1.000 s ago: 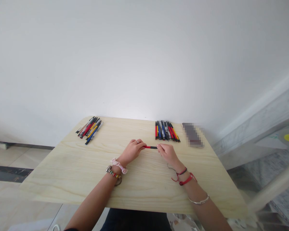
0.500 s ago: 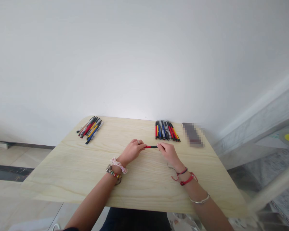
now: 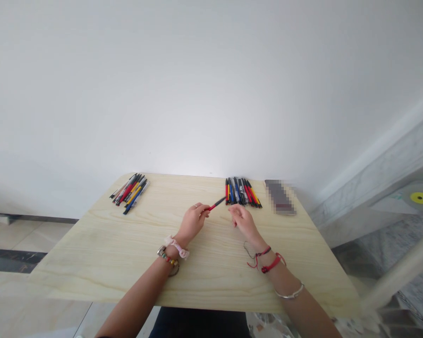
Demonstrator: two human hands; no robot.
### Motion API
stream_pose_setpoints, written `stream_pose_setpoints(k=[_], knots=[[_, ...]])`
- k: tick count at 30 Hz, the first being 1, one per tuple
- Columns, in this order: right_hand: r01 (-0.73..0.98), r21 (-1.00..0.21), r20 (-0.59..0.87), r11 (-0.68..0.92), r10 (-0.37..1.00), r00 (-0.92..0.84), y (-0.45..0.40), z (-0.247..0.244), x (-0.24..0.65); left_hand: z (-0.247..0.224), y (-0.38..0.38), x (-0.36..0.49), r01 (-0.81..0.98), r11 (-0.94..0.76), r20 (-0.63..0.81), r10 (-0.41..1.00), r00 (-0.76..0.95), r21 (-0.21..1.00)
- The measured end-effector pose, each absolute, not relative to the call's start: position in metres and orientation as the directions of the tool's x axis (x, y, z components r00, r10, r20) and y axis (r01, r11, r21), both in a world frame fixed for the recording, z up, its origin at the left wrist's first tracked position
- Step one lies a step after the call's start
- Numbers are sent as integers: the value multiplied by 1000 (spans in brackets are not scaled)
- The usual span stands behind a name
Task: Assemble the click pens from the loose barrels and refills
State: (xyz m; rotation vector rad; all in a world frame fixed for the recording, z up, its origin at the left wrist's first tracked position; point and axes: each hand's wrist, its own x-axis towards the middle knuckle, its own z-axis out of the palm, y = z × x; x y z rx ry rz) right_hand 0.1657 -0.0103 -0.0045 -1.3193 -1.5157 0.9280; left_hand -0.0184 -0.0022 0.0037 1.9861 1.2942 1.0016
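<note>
My left hand (image 3: pixel 193 219) is closed around the red end of a red and black pen (image 3: pixel 217 203). The pen's black end slants up and to the right, toward a row of pens. My right hand (image 3: pixel 242 219) is apart from the pen, its fingers loosely bent and a gap showing between thumb and forefinger; I see nothing in it. Just beyond that hand lies the row of pens (image 3: pixel 237 190) in red, yellow, blue, black and clear, placed side by side. A looser bunch of similar pens (image 3: pixel 129 191) lies at the far left of the table.
The light wooden table (image 3: pixel 162 281) reaches back to a white wall (image 3: pixel 197 84). A dark, pixelated flat object (image 3: pixel 281 197) lies at the right rear of the table. Beyond the right edge is a disc with a yellow centre (image 3: pixel 421 198).
My right hand has come off the pen's black end. In my left hand the pen has swung from level to slanting up and right. The view has shifted slightly.
</note>
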Motion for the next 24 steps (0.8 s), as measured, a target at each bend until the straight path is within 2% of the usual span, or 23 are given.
stream_pose_setpoints(k=[2, 3, 5, 7, 11, 18, 21, 24], knots=[[410, -859, 310, 306, 949, -58, -14, 0, 166, 6, -2, -20, 231, -147, 95, 971, 221, 962], [456, -802, 378, 385, 919, -111, -16, 2, 166, 7, -2, -21, 86, -34, 11, 968, 252, 996], [502, -669, 465, 547, 836, -292, -21, 5, 163, 9, -2, -23, -135, 137, -84, 938, 337, 981], [490, -547, 490, 678, 734, -470, -26, 6, 159, 8, -2, -23, -248, 226, -122, 920, 373, 942], [459, -413, 510, 786, 618, -599, -32, 5, 151, 4, -3, -17, -318, 287, -163, 917, 364, 903], [475, -302, 561, 826, 557, -612, -33, 4, 146, 1, -2, -14, -334, 284, -175, 931, 320, 899], [508, -224, 582, 832, 532, -615, -34, 3, 146, 0, -1, -17, -317, 281, -172, 928, 331, 906], [540, -195, 588, 819, 538, -604, -34, 1, 147, 1, -2, -17, -323, 303, -179, 916, 359, 897]])
